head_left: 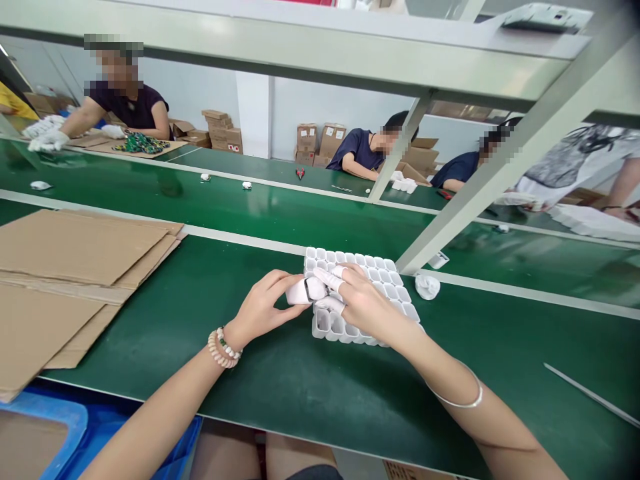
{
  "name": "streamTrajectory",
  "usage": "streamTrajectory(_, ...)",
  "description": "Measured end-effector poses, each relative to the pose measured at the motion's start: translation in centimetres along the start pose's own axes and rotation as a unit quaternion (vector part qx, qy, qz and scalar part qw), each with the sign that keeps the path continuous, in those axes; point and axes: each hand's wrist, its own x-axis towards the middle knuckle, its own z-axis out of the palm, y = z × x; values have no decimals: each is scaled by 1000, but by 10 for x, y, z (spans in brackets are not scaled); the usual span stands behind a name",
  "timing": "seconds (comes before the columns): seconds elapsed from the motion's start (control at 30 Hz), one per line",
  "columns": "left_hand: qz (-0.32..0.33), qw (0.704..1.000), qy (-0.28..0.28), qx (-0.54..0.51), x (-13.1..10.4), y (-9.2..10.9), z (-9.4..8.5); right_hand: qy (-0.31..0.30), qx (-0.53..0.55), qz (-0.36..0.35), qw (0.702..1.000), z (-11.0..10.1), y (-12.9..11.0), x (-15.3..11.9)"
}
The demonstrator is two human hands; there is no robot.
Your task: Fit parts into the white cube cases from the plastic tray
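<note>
My left hand (265,303) pinches a small white rounded plastic piece (299,292) between thumb and fingers. A dark gap runs across the piece near its right end. With white coverings on several fingertips, my right hand (363,300) closes on the right end of the same piece. Its fingers partly hide that end. Both hands are over the left part of a white multi-cell tray (323,323), which lies on the green bench. The tray has rows of open square cells, and my right hand covers many of them.
Flattened cardboard sheets (75,247) lie at left, above a blue bin (75,420). A crumpled white item (427,287) sits right of the tray, near a slanted metal post (460,193). A thin metal strip (590,393) lies at right. Across the green belt (280,207), co-workers sit.
</note>
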Motion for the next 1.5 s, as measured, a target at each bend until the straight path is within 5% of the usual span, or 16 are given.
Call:
streamTrajectory(0.27,-27,999,46,-10,2,4,0,44,2,47,998,-7,-3,6)
streamTrajectory(0.4,-35,997,65,-14,5,6,-2,72,14,9,997,-12,-6,8)
streamTrajectory(0.9,-12,994,107,20,3,8,-2,7,69,-14,997,-14,-11,3)
streamTrajectory(1.1,-1,995,95,10,2,16,-3,-62,93,4,994,-16,-17,3)
streamTrajectory(1.37,-4,995,96,10,1,10,0,-69,125,30,989,-7,-16,1)
streamTrajectory(1.5,-10,996,85,-7,3,6,0,-27,246,104,963,-13,-14,6)
